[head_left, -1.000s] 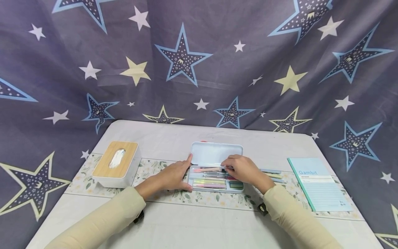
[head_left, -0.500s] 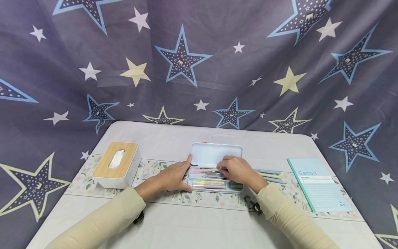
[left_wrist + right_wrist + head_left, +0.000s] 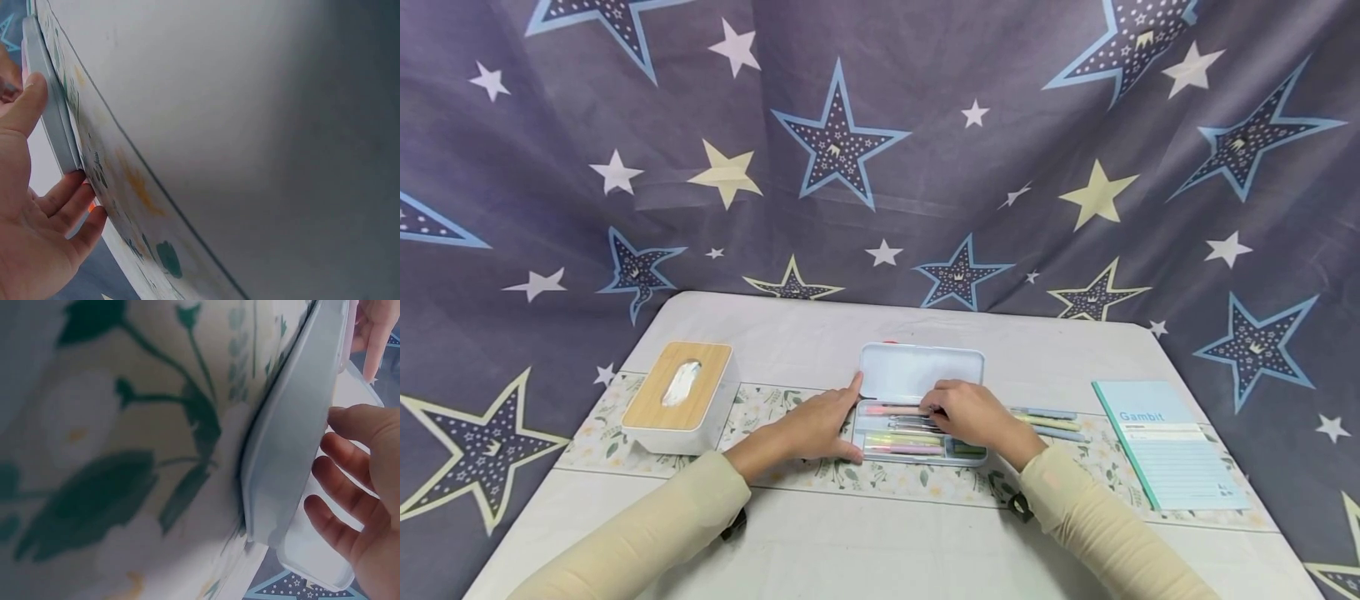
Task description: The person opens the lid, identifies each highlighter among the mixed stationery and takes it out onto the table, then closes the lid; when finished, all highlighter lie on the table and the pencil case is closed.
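Observation:
A light blue pencil case (image 3: 922, 372) stands with its lid raised, and pens and pencils fill its tray. My left hand (image 3: 820, 423) grips the left end of the case, the thumb at the near corner and the index finger by the hinge. In the left wrist view the thumb (image 3: 32, 100) presses the side wall. My right hand (image 3: 973, 412) reaches over the right part of the tray, fingers bent down onto the pens beside a pink pen (image 3: 891, 410). I cannot tell whether they pinch one. Near the front of the tray lie yellow and purple pens (image 3: 904, 448).
Several blue and yellow pens or pencils (image 3: 1052, 423) lie right of the case, partly behind the right hand. A light blue notebook (image 3: 1176, 454) lies farther right. At the left stands a white tissue box (image 3: 681, 387) with a wooden top. A starry curtain (image 3: 880, 167) hangs behind the table.
The right hand has shifted a little to the left over the tray, and more of the pens at the right now shows. My left hand and the case stay in place.

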A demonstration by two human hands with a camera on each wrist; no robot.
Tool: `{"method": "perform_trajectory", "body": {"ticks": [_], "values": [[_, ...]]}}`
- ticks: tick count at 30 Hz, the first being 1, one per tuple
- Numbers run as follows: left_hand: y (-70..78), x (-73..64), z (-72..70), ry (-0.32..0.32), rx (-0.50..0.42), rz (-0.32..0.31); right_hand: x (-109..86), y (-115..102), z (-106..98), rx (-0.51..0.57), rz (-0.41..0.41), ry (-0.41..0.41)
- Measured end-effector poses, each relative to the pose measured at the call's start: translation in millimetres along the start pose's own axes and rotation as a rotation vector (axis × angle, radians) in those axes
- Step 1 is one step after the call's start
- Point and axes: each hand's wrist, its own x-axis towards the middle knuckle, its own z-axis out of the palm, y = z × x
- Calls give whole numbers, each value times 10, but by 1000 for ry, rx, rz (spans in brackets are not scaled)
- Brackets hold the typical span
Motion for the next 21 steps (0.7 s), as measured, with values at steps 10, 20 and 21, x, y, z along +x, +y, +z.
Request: {"method": "perform_trajectory", "body": {"ticks": [10, 20, 21], "values": [[6, -9, -10, -2, -12, 6, 29, -46, -53, -1, 23, -56], [-4, -7, -3, -3, -6, 13, 48, -45, -36, 22, 47, -69], [-5, -6, -2, -3, -7, 13, 48, -46, -35, 23, 48, -71]]}}
